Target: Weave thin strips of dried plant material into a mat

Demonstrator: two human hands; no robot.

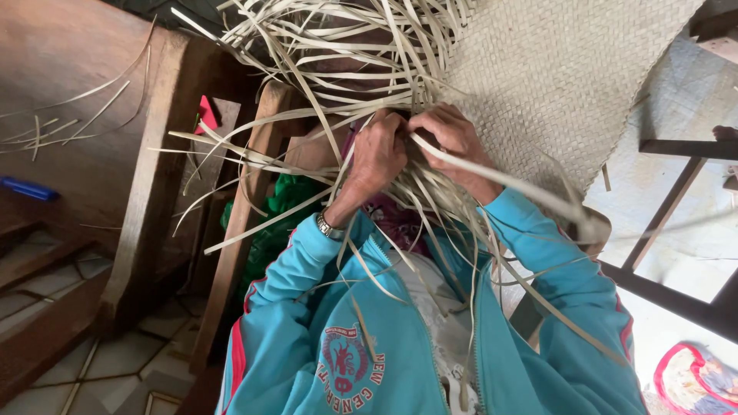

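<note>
We see the left hand [378,154] curled nearly closed, fingers pinching a bundle of loose pale strips [323,54] at the unfinished edge of a woven mat [561,77]. The right hand [453,142], just beside it and almost touching, is likewise bent tight, gripping one long flat strip [507,180] that runs away past its wrist. Beyond both hands the mat spreads in a fine, even checker weave; the strips are thin, stiff and ribbon-like, fanning out loosely. A metal wristwatch [330,227] sits on the left wrist, above turquoise jacket sleeves [553,284].
</note>
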